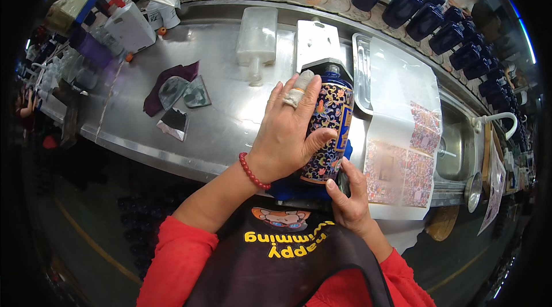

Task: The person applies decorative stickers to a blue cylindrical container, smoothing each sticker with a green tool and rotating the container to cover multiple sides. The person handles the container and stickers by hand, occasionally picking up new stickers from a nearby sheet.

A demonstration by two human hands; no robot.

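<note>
A dark blue bottle (326,151) covered in a colourful floral pattern lies tilted in front of me, its neck pointing away. My left hand (290,126) presses along its left side, thumb across the pattern; one finger has a pale wrapping, and a red bead bracelet circles the wrist. At the lower right end of the bottle, my right hand (351,196) holds on with thumb and fingers, partly hidden beneath it. Under the bottle, blue material (287,189) shows at the table edge. Beyond the neck stands a white container (317,41).
On the metal table (207,128) lie dark cloth and scraper-like pieces (184,92) and a clear empty bottle (256,36). To the right are a metal tray (361,77), printed pattern sheets (397,163) and a sink (460,146). Blue bottles (425,21) line a curved conveyor behind.
</note>
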